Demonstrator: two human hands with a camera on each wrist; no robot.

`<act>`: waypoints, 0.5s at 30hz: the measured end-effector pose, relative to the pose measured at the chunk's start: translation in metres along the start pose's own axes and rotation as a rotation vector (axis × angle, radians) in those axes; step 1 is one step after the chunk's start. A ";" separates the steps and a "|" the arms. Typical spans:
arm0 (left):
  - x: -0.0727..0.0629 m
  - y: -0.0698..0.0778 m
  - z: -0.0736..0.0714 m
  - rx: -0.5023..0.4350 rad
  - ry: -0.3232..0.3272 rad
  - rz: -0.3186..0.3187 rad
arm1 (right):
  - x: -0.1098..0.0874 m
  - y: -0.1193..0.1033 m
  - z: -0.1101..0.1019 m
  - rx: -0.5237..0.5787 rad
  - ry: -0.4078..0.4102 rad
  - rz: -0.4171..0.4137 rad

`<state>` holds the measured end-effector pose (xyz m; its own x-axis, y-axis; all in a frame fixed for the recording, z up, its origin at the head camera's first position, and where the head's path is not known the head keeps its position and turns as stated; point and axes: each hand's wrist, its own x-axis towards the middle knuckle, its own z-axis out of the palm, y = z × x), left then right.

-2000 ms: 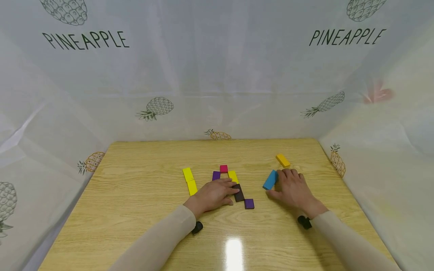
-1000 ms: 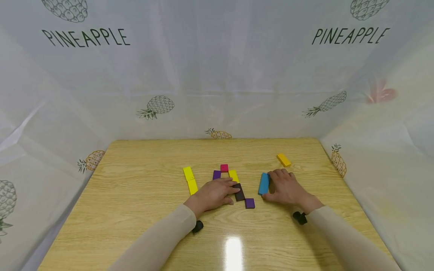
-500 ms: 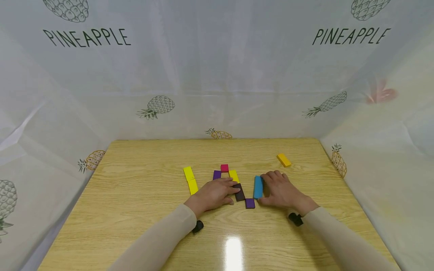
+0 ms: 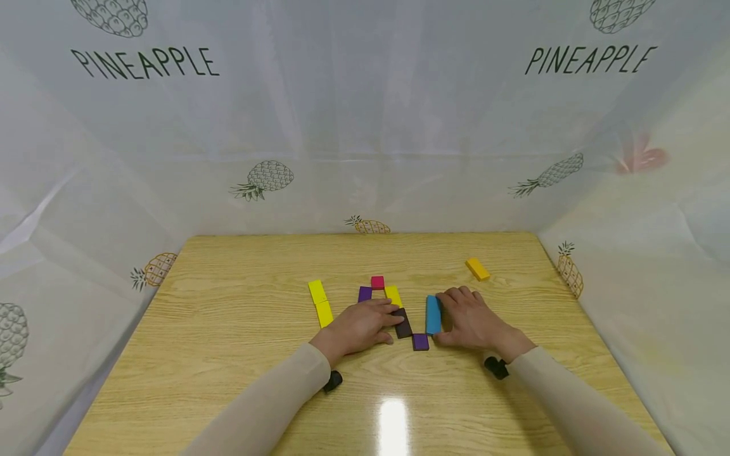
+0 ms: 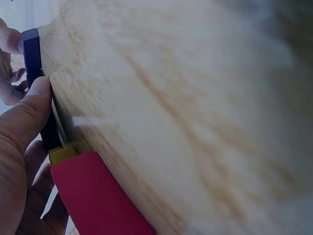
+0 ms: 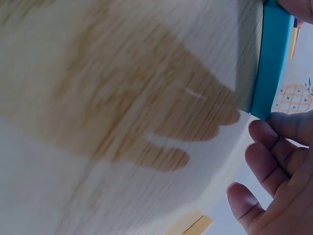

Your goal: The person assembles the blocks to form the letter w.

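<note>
In the head view my right hand (image 4: pixel 470 320) pinches a blue block (image 4: pixel 433 315) lengthwise, thumb at its near end and index finger at its far end. The right wrist view shows the same blue block (image 6: pixel 271 61) with the other fingers loosely spread below it. The blue block's near end is right at the corner of a small purple block (image 4: pixel 420 342). My left hand (image 4: pixel 359 327) lies over the row, relaxed fingertips touching a black block (image 4: pixel 402 323) and a yellow block (image 4: pixel 393 296). It partly hides another purple block (image 4: pixel 365 294). A red block (image 4: pixel 377 283) tops the zigzag.
Two bright yellow blocks (image 4: pixel 320 304) lie end to end left of the left hand. An orange-yellow block (image 4: pixel 477 269) lies alone at the back right of the wooden table (image 4: pixel 245 367). A pineapple-print curtain (image 4: pixel 365 126) surrounds the table's back and sides.
My right hand has slid the blue block leftward and turned it nearly straight, bringing its near end to the small purple block. The left hand has stayed in place.
</note>
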<state>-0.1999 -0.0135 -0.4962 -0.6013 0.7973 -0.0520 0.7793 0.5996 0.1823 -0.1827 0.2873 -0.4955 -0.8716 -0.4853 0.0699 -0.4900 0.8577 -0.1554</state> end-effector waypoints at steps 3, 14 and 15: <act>0.000 0.000 0.000 0.000 -0.003 -0.001 | 0.000 0.000 0.000 0.001 0.003 -0.002; 0.000 -0.001 0.001 0.008 -0.006 0.004 | 0.001 0.000 0.001 -0.007 -0.018 0.011; 0.000 -0.001 0.001 0.008 -0.006 0.004 | 0.001 0.000 0.001 -0.008 -0.018 0.011</act>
<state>-0.2005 -0.0134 -0.4976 -0.5969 0.8003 -0.0568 0.7833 0.5966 0.1747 -0.1841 0.2867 -0.4960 -0.8766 -0.4785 0.0505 -0.4804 0.8645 -0.1480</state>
